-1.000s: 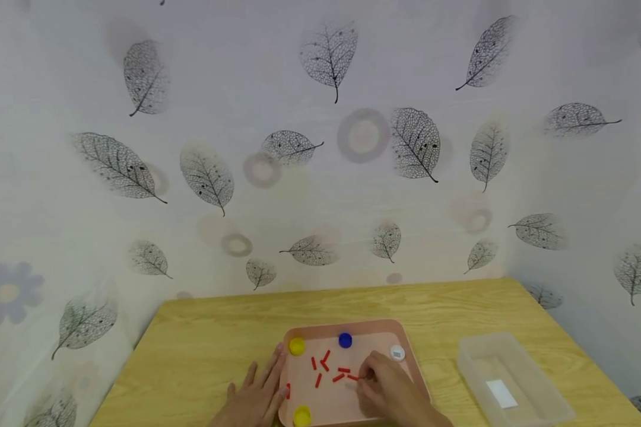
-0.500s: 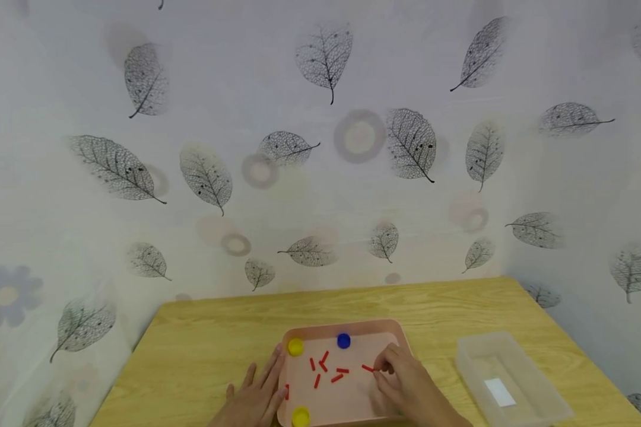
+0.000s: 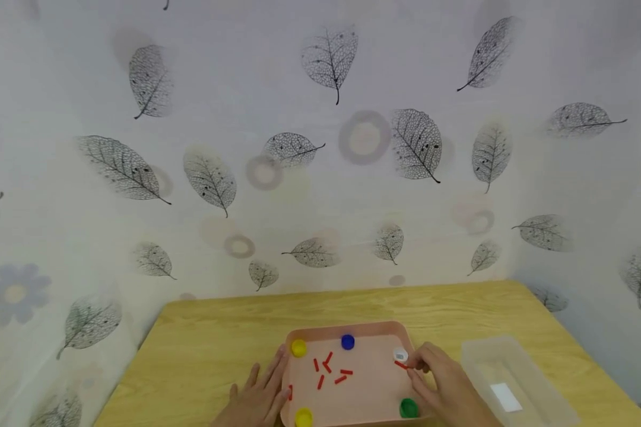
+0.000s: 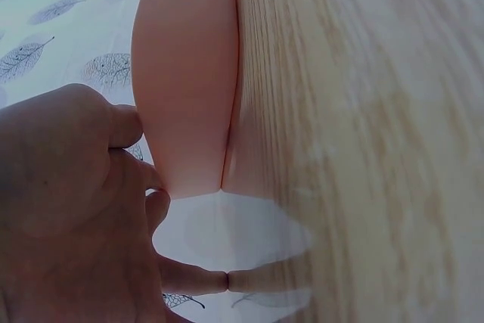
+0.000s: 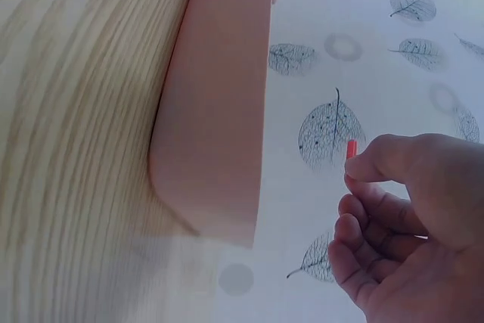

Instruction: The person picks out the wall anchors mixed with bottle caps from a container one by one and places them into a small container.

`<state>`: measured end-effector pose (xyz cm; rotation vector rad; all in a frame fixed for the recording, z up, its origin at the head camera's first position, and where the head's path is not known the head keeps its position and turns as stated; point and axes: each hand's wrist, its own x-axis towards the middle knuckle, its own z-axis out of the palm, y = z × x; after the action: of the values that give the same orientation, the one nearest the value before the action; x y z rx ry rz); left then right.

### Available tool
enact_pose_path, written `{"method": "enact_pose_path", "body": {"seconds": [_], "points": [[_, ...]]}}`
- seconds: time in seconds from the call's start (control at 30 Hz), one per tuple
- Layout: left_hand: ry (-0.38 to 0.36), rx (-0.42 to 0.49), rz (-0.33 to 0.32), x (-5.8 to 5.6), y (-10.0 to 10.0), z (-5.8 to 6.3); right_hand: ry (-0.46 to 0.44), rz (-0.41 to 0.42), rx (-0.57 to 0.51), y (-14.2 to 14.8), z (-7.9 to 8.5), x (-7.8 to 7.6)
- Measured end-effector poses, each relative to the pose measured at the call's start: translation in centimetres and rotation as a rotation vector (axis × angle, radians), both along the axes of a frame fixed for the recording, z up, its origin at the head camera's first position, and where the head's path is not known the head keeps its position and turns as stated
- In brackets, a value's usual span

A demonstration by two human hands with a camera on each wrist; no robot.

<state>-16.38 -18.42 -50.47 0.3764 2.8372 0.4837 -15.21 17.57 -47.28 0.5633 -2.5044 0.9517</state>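
Observation:
Between thumb and index finger, my right hand (image 3: 446, 379) pinches a small red stick (image 3: 400, 365) over the right side of the pink tray (image 3: 365, 391). The stick's end is right by a white round cap (image 3: 400, 354); in the right wrist view the red stick (image 5: 351, 149) pokes out above the thumb tip, higher than the tray wall (image 5: 219, 119). My left hand (image 3: 253, 397) rests at the tray's left edge with its fingers spread, the thumb at the rim. Several loose red sticks (image 3: 320, 381) lie scattered in the left half and middle of the tray.
Around the tray's inside edge sit a blue cap (image 3: 348, 341), a green cap (image 3: 408, 408), a yellow cap (image 3: 298, 348) and another yellow cap (image 3: 303, 417). A translucent bin (image 3: 539, 379) with a white label (image 3: 505, 397) stands right of the tray on the wooden table (image 3: 203, 338).
My right hand has carried the red stick from the tray's middle rightward to beside the white cap, uncovering the green cap. The left hand has stayed in place.

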Motion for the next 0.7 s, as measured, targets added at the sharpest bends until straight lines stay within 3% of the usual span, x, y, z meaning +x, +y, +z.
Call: {"method": "enact_pose_path", "body": {"seconds": [0.13,0.37,0.7], "points": [[0.014,0.010,-0.016,0.0,0.0,0.2,0.124,0.004,0.022,1.8,-0.1,0.3],[0.019,0.019,-0.024,0.0,0.1,0.3,0.079,-0.088,0.059,4.1,-0.1,1.0],[-0.002,0.056,-0.028,0.0,-0.2,-0.1,0.088,-0.161,0.090,7.1,1.1,2.0]]}}
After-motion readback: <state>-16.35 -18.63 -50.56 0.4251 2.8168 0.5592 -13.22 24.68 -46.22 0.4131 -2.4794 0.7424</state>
